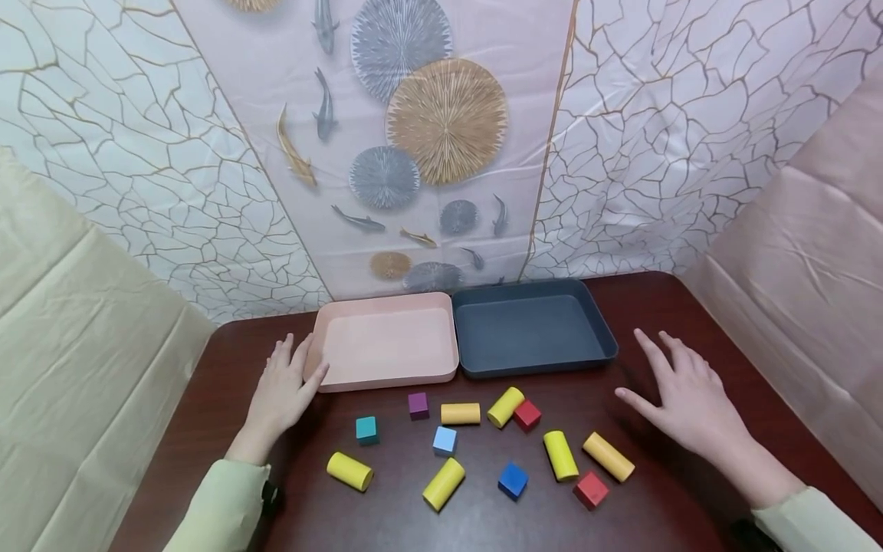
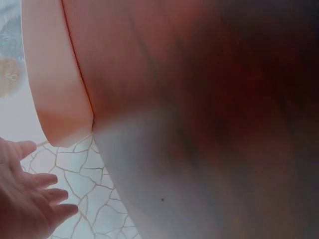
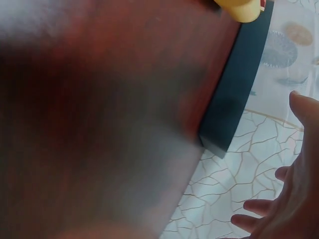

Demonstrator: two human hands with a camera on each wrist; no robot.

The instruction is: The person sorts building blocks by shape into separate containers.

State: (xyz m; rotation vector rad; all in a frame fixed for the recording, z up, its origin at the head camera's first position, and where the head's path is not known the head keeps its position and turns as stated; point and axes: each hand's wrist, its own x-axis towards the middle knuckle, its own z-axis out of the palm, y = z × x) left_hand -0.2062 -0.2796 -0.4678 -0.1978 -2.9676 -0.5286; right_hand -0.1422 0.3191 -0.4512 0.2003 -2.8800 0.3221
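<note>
My left hand (image 1: 281,391), fingers spread, is at the left end of the pink tray (image 1: 386,379) and overlaps its corner in the head view. Beyond the right end of the dark blue tray (image 1: 538,366), my right hand (image 1: 690,402) is held with fingers apart and nothing in it. Nearest to it lie an orange-yellow cylinder (image 1: 608,457), a yellow cylinder (image 1: 561,456) and a red cube (image 1: 591,491). A teal cube (image 1: 367,431) and another yellow cylinder (image 1: 349,471) are closest to the left hand.
Between the hands lie a purple cube (image 1: 418,406), a light blue cube (image 1: 444,441), a blue cube (image 1: 513,481), an orange-yellow cylinder (image 1: 460,414) and a second red cube (image 1: 527,415) touching a yellow cylinder (image 1: 506,407). Another yellow cylinder (image 1: 444,484) sits nearer the front. Patterned cloth (image 1: 441,230) hangs behind the trays.
</note>
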